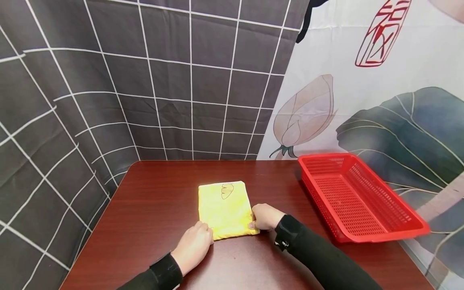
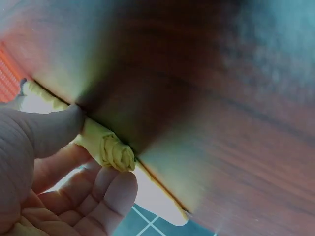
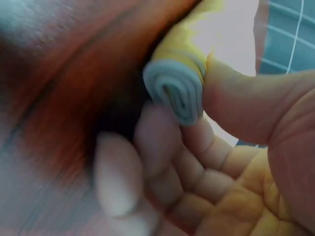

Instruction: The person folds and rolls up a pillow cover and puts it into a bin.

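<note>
A yellow cloth [image 1: 225, 210] with a brown-lined printed figure near its far edge lies on the table, its near edge wound into a roll. My left hand [image 1: 194, 245] holds the roll's left end, its thumb on top and its fingers curled below. In the left wrist view that rolled end [image 2: 117, 151] shows crumpled yellow folds. At the opposite end, my right hand [image 1: 266, 216] pinches the roll between thumb and fingers. Pale spiral layers show at this rolled end [image 3: 174, 92] in the right wrist view. The rest of the cloth spreads flat beyond both hands.
A red plastic basket [image 1: 384, 237] with perforated walls stands to the right on the brown wooden table [image 1: 163, 189]. Behind the table hang a dark grey cloth with white grid lines [image 1: 170, 80] and a white flower-printed cloth [image 1: 340, 52].
</note>
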Tool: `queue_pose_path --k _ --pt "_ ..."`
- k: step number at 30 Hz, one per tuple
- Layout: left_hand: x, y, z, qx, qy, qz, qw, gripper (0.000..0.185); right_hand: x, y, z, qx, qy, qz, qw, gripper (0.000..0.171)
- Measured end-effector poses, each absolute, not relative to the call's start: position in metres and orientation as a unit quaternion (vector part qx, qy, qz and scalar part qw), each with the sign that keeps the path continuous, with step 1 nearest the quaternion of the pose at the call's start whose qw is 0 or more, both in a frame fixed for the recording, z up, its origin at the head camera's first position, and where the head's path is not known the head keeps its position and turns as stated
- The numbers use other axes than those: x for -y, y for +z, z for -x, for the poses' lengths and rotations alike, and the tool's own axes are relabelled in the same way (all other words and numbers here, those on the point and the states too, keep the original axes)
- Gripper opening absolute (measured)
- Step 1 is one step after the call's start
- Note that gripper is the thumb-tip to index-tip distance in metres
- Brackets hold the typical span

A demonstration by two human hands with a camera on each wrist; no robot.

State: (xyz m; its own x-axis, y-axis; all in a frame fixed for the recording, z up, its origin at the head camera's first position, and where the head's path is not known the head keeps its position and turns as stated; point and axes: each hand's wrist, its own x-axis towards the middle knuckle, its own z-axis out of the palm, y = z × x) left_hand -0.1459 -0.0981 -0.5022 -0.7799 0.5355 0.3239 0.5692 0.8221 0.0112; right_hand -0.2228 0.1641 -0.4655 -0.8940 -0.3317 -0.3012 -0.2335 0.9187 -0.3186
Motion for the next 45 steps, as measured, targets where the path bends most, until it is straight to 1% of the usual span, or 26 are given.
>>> queue_pose_path --k 6,8,10,13,16,21,25,28,42,45 --pt "0.099 -0.500 0.149 0.942 -0.077 0.290 0.150 0.017 -0.165 -0.480 0.198 -0.945 -0.078 0.313 -0.045 0.025" --pt "0.099 -0.499 0.150 0.943 -0.079 0.286 0.149 0.017 -0.168 -0.481 0.191 -0.934 -0.046 0.345 -0.084 0.022" --pt "0.099 -0.498 0.151 0.945 -0.085 0.281 0.144 0.016 -0.172 -0.482 0.185 -0.928 -0.027 0.359 -0.093 0.019" --pt "0.098 -0.496 0.150 0.948 -0.088 0.274 0.137 0.014 -0.177 -0.481 0.180 -0.928 -0.007 0.364 -0.080 0.011" --pt "0.097 -0.495 0.150 0.951 -0.084 0.270 0.128 0.013 -0.181 -0.482 0.176 -0.927 0.008 0.367 -0.078 0.017" --pt "0.096 -0.495 0.149 0.953 -0.072 0.268 0.121 0.014 -0.183 -0.489 0.174 -0.920 0.021 0.373 -0.121 0.016" --pt "0.095 -0.497 0.148 0.951 -0.066 0.273 0.131 0.015 -0.180 -0.494 0.172 -0.918 0.020 0.364 -0.154 0.014" --pt "0.096 -0.498 0.148 0.949 -0.061 0.276 0.137 0.016 -0.179 -0.496 0.171 -0.920 0.018 0.353 -0.167 0.014" --pt "0.100 -0.499 0.152 0.947 -0.071 0.279 0.143 0.018 -0.176 -0.497 0.167 -0.927 0.026 0.334 -0.165 0.011" --pt "0.100 -0.500 0.153 0.948 -0.070 0.278 0.142 0.018 -0.177 -0.498 0.167 -0.929 0.027 0.332 -0.163 0.014"
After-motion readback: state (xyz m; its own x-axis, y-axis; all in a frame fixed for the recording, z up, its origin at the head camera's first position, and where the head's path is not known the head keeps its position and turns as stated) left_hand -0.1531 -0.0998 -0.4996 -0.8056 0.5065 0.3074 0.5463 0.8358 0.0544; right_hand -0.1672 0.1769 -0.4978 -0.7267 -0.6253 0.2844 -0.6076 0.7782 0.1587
